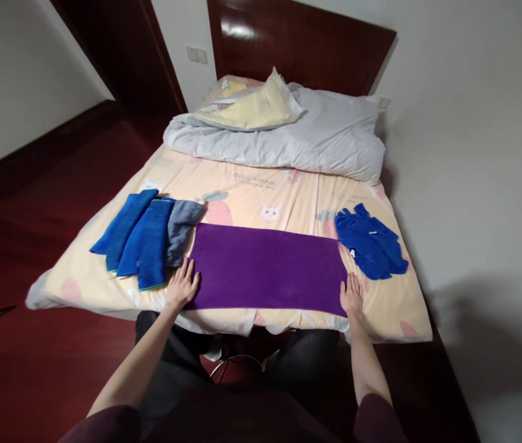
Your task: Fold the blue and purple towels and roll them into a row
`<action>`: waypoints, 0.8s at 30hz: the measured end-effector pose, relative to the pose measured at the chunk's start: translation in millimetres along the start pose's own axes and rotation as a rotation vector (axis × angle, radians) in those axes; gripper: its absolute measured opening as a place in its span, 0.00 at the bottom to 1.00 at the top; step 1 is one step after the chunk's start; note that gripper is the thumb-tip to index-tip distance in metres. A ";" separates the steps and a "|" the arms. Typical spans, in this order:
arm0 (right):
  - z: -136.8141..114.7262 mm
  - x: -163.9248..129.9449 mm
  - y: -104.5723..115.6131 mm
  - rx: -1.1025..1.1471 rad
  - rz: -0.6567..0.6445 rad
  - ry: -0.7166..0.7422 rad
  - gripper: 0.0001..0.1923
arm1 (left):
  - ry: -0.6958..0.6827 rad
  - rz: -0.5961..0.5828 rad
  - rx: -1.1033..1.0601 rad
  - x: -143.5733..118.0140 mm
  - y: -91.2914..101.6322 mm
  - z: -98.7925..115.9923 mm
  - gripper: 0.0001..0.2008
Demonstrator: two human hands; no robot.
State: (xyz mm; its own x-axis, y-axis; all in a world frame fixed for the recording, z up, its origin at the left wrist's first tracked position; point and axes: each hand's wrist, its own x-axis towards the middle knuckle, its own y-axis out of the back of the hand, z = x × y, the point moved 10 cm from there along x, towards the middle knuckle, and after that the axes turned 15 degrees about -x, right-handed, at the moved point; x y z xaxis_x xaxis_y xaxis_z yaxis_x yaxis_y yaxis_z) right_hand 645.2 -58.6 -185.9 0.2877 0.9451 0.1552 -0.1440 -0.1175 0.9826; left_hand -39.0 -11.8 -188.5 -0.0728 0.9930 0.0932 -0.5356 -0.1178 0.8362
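Observation:
A purple towel (268, 267) lies spread flat as a wide rectangle near the bed's front edge. My left hand (182, 284) rests on its left end, palm down with the fingers apart. At the opposite end, my right hand (352, 294) lies flat on the right edge, fingers stretched forward. Just beyond my left hand are folded blue towels (148, 237) and a grey towel (184, 224), lying side by side and partly overlapping. A crumpled heap of blue cloth (372, 243) with small white tags sits past my right hand.
The bed (247, 191) has a pale sheet printed with carrots and rabbits. A rolled-back grey and yellow quilt (330, 129) lies toward the dark wooden headboard (298, 43). A white wall (482, 154) runs along the right side; dark red floor (71, 184) lies to the left.

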 end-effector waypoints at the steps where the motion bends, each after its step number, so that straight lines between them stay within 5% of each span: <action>1: -0.2 0.6 2.4 -0.006 0.012 0.004 0.36 | -0.005 0.012 0.004 -2.9 2.1 0.8 0.35; 4: -16.1 11.3 16.5 -0.019 0.090 -0.006 0.35 | -0.081 0.062 0.005 -5.9 5.5 16.7 0.34; 7: -59.5 37.7 25.8 0.004 0.118 0.072 0.34 | -0.188 0.049 -0.001 8.5 -3.8 42.6 0.33; 10: -114.5 71.4 16.8 0.044 0.033 0.240 0.33 | -0.234 0.001 -0.002 43.9 -22.8 59.6 0.33; 13: -141.9 102.1 -3.1 0.053 -0.063 0.294 0.32 | -0.191 -0.029 0.012 90.2 -39.2 56.0 0.34; 17: -127.4 133.3 -20.0 0.009 -0.047 0.200 0.33 | -0.129 -0.054 0.032 139.9 -44.9 34.7 0.36; 24: -93.0 168.0 -34.3 -0.101 -0.027 0.200 0.35 | -0.083 -0.080 -0.026 182.9 -38.7 -0.7 0.38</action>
State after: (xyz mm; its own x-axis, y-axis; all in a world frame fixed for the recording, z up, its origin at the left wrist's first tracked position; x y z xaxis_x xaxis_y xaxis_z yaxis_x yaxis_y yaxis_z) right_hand 610.5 132.6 -203.0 0.1011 0.9903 0.0955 -0.2359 -0.0694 0.9693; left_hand -32.2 174.4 -204.2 0.0406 0.9965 0.0725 -0.5584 -0.0375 0.8287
